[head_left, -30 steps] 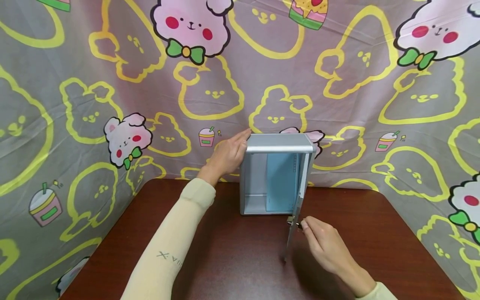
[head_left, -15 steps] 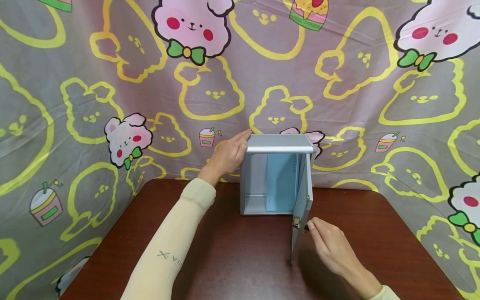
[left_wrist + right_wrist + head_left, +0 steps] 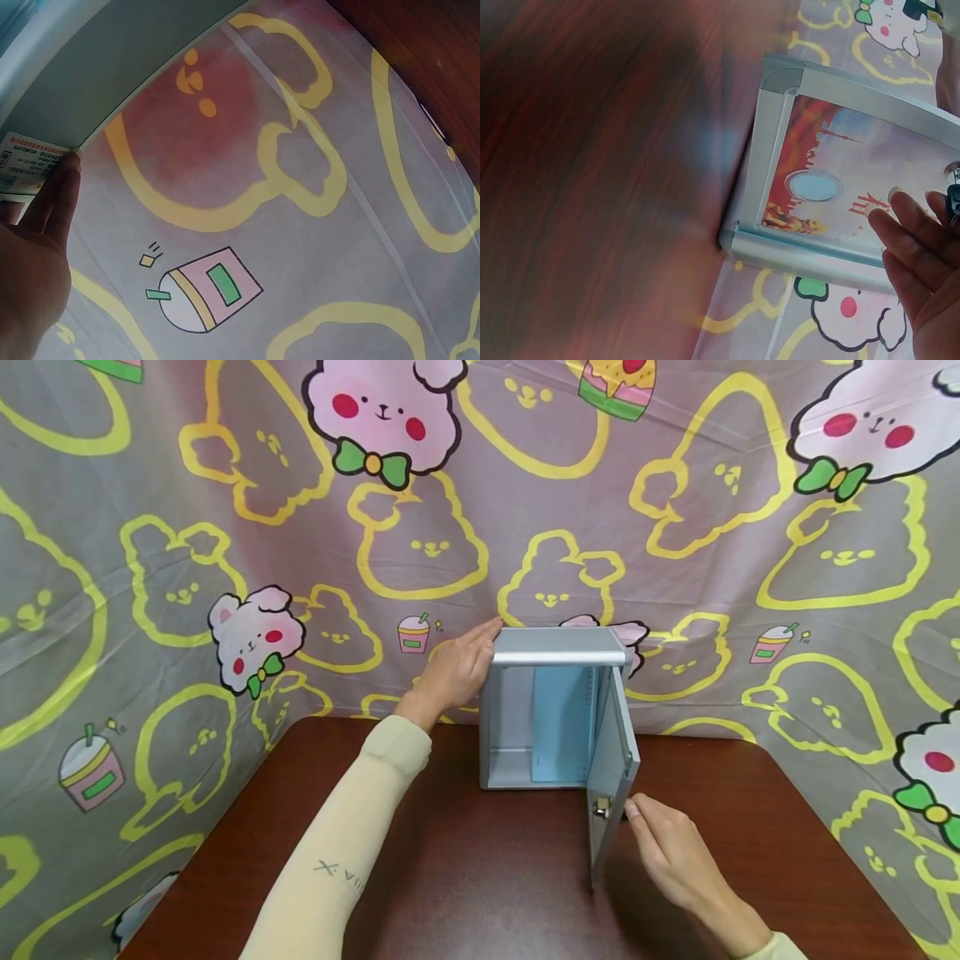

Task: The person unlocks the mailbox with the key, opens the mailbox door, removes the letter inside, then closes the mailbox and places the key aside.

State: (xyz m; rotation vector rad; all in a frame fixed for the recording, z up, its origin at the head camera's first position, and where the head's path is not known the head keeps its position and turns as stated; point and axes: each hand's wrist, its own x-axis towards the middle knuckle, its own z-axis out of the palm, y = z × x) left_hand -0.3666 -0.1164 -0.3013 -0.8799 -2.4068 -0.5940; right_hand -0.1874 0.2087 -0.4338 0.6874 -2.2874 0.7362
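A small silver-grey metal cabinet stands upright on the table with its door swung out on the right side. My left hand rests on the cabinet's upper left edge. In the left wrist view its straight fingers touch the side near a printed white label. My right hand pinches a black-headed key at the door's lock. The right wrist view shows the printed door front with an oval window. A light-blue panel is inside the cabinet.
The dark reddish-brown wooden table carries the cabinet near its back edge. A patterned cloth with yellow outlines and cartoon animals hangs behind the table and along both sides.
The cabinet door has swung further to the right, showing more of its inner face and lock. My right hand moved right with it; my left hand stayed in place.
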